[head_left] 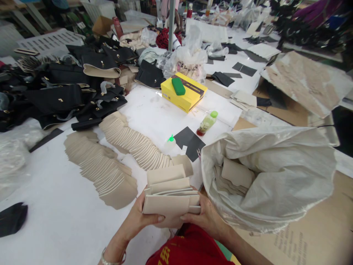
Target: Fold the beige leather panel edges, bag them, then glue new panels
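Both hands hold one stack of beige leather pieces point(169, 193) just above the table's near edge. My left hand point(139, 219) grips the stack's left side with the thumb along its front. My right hand point(205, 217) closes on its right side. More beige pieces lie fanned out in two overlapping rows point(110, 162) on the white table, left of the stack. A white woven sack point(275, 173) stands open to the right, with several beige pieces point(234, 176) inside.
A yellow box point(183, 94) with a green case on it sits mid-table. A small bottle with a green cap point(206, 123), a glue bottle point(170, 141) and a black sheet point(190, 141) lie nearby. Black bag parts point(68, 95) pile up at the left. Cardboard point(306, 84) lies at the right.
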Demonstrator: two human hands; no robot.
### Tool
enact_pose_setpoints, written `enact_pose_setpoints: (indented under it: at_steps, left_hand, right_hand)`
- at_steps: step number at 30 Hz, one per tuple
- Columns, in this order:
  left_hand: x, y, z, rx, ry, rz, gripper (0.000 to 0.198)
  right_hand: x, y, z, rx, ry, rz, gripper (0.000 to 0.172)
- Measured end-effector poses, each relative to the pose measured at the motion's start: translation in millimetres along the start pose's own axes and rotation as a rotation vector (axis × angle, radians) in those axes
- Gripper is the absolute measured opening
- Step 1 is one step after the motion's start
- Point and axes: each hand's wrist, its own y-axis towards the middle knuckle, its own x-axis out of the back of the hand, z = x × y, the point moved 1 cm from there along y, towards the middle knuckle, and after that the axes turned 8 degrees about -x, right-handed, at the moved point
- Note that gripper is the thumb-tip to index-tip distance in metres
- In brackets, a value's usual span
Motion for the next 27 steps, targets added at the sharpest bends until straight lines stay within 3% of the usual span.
enact_pose_setpoints:
  at_steps: [4,8,19,23,27]
  left_hand:
    - [-13.3,8,-6,0.011,-0.086,-0.004,0.083]
    - [-44.2,30,-11,0.053,-0.237,0.112,0.074]
    - [-119.9,96,-23,0.037,-0.390,0.314,0.073]
    - [-166.2,135,-17,0.075,-0.425,0.358,0.072]
    - [-217.7,174,1,0.131,-0.457,0.384,0.068]
  right_hand:
    - [8,0,4,0.026,0.111,0.035,0.070]
    - [32,-11,7,0.013,0.268,0.019,0.057]
    - [106,-33,-13,0.006,0.144,-0.380,0.053]
    - [151,-33,-18,0.000,0.110,-0.606,0.057]
    - [196,-24,-47,-0.059,0.113,-0.873,0.056]
